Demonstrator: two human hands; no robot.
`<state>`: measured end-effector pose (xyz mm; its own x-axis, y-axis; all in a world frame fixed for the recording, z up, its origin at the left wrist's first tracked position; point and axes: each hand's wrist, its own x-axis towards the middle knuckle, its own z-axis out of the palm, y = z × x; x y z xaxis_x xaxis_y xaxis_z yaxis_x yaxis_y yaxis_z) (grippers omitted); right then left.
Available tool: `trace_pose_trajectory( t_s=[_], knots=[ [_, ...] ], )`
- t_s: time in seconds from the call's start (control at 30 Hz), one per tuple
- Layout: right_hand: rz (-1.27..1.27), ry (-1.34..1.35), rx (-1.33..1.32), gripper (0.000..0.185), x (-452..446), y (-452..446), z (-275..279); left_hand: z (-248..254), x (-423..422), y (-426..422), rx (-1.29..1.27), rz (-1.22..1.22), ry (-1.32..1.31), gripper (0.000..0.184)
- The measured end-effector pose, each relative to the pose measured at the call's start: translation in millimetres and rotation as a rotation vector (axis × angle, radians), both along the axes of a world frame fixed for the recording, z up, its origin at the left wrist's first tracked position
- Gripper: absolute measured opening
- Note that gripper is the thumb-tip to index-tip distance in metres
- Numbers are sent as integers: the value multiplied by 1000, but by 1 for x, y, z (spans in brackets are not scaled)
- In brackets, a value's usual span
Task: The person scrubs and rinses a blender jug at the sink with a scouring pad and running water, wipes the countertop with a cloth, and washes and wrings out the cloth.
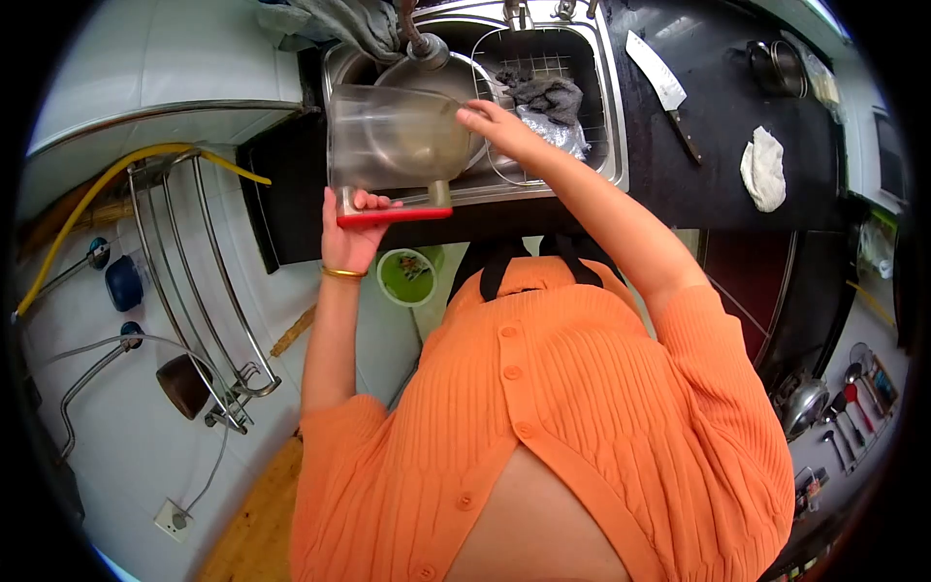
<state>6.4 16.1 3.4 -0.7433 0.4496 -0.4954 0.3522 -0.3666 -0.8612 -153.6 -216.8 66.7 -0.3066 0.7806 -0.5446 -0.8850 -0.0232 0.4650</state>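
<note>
A clear plastic jug [398,131] with a red-edged handle [427,213] is tilted on its side over the sink [621,145]. My left hand [357,228] is closed around the handle near its left end. At the jug's right end, my right hand [490,124] has its fingers closed at the edge; whether they hold anything besides the jug is hidden. Through the jug shows part of a round metal basin [393,73] in the left bowl, below the tap [427,50].
A wire rack with a dark grey cloth [548,97] sits in the right bowl. On the black counter lie a knife [659,78], a white cloth [764,170] and small dark bowls [776,68]. A green-lined bin [406,277] stands below; a metal rail rack [189,281] is on the left wall.
</note>
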Motion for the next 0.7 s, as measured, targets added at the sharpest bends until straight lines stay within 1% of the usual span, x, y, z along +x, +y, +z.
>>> trace_pose_trajectory(
  t_s=[0.03,0.07,0.13,0.17,0.2,0.27,0.3,0.33,0.4,0.43,0.47,0.53,0.57,0.6,0.67,0.7],
  knots=[
    [-11,-171,-256,79,-2,0,-8,1,5,-1,28,20,-43,50],
    [-16,-173,-260,79,-1,-2,-16,0,10,-2,24,15,-45,50],
    [-33,32,-721,82,2,-6,-16,-2,21,-5,10,46,-38,50],
    [-30,150,-769,77,5,-8,-15,-7,26,-8,56,35,-88,50],
    [-37,144,-773,77,9,-13,-15,-11,30,-9,51,31,-95,50],
    [-154,153,-656,71,16,-22,-15,-16,36,-9,98,9,-121,50],
    [-197,146,-567,70,23,-27,-3,-18,37,-8,139,-25,-148,51],
    [-203,139,-571,70,32,-30,1,-16,41,-5,134,-28,-156,51],
    [-275,277,-483,66,53,-30,7,-12,50,6,48,-151,-81,51],
    [-374,244,-426,63,64,-29,23,-14,54,12,96,-233,-69,53],
    [-416,298,-380,61,75,-26,27,-15,59,16,93,-246,-71,53],
    [-506,326,-283,60,97,-20,45,-14,71,29,69,-373,48,55],
    [-532,332,-205,60,109,-17,49,-10,78,37,29,-415,157,55],
    [-580,345,-132,64,118,-15,55,-12,85,42,31,-436,152,55],
    [-572,373,89,70,133,-8,75,-13,100,55,-174,-551,557,56],
    [-592,374,93,70,139,-5,82,-8,109,63,-220,-552,671,48]
  ],
)
